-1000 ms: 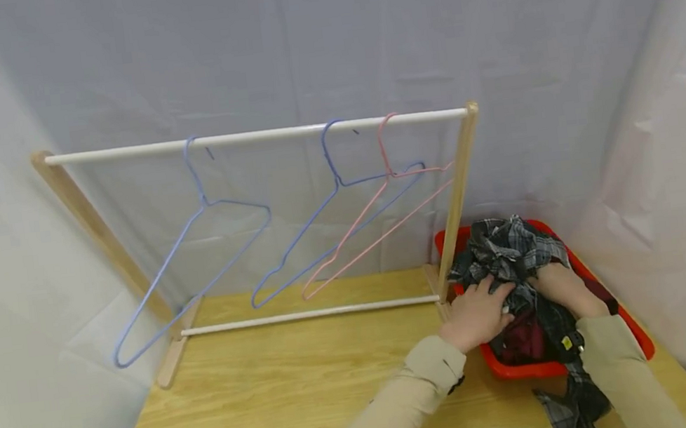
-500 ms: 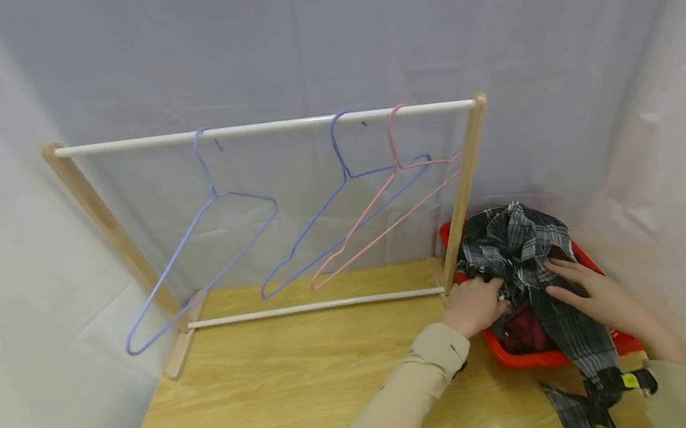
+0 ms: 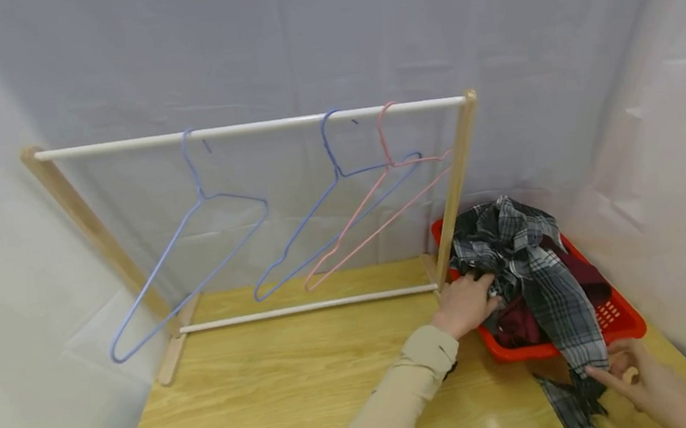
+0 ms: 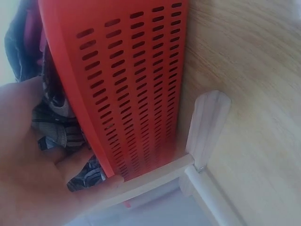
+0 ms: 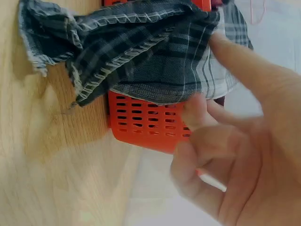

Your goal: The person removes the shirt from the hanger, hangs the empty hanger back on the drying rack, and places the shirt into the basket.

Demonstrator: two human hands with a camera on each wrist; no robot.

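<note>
A dark grey plaid shirt (image 3: 511, 237) lies bunched over the red basket (image 3: 501, 351), one sleeve (image 3: 559, 302) hanging past the front rim onto the table. At the basket's left side my left hand (image 3: 464, 305) grips a fold of the shirt; some fingertips are hidden in the cloth. In the left wrist view, one finger (image 4: 101, 190) runs along the basket's rim. My right hand (image 3: 651, 383) is at the hanging sleeve, one finger (image 5: 240, 63) extended against the cloth and the others loosely bent at its edge. Maroon cloth (image 3: 517, 325) shows underneath.
A wooden rack (image 3: 456, 180) with a white top rail (image 3: 257, 128) stands left of the basket, one post close against it. Two blue hangers (image 3: 182, 225) (image 3: 308, 218) and a pink hanger (image 3: 358, 209) hang there. White sheeting (image 3: 660, 156) encloses the table.
My right hand has drawn out of the basket and moved down and right to the hanging sleeve, which lies straighter. The left hand stays at the basket's left side.
</note>
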